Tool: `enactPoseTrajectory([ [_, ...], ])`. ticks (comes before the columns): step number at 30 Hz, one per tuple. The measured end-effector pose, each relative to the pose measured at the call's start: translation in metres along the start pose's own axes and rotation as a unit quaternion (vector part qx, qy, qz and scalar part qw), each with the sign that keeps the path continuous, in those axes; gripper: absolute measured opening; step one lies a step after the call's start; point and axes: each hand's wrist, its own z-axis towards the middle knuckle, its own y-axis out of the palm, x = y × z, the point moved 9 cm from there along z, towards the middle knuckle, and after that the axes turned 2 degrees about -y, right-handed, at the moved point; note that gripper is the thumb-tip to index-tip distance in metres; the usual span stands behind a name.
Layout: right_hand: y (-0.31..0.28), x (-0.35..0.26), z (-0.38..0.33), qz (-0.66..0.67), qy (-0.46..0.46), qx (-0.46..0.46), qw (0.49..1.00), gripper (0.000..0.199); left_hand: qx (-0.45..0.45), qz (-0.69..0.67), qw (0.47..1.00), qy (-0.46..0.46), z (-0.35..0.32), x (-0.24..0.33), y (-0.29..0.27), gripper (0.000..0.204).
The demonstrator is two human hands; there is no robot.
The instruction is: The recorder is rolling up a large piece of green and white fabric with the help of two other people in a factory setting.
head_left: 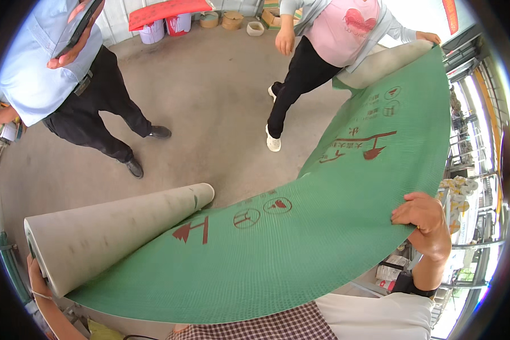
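A long green sheet with dark red printed symbols stretches from lower left to upper right. At its left end it is wound into a thick roll with a pale grey outside. My left hand grips the roll's near end at the lower left. My right hand clamps the sheet's right edge, fingers curled over it. At the far end a person in a pink top holds the sheet's other rolled end with one hand.
A second person in a light blue shirt and dark trousers stands at upper left on the concrete floor, holding a phone. Buckets and round containers line the back wall. Metal racks with stacked goods stand at the right.
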Motion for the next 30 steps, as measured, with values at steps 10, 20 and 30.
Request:
enactPoseTrajectory([
  [10, 0.014, -0.005, -0.014, 0.006, 0.053, -0.044, 0.998, 0.025, -0.03, -0.016, 0.995, -0.092, 0.01, 0.013, 0.014, 0.035],
  [20, 0.012, -0.031, 0.025, -0.055, -0.055, 0.048, 0.996, 0.02, -0.082, 0.281, 0.955, 0.037, 0.015, 0.108, 0.034, 0.045],
  [30, 0.029, -0.144, 0.074, -0.071, -0.31, 0.053, 0.947, 0.015, -0.182, 0.486, 0.776, 0.36, -0.045, 0.303, 0.184, 0.071],
])
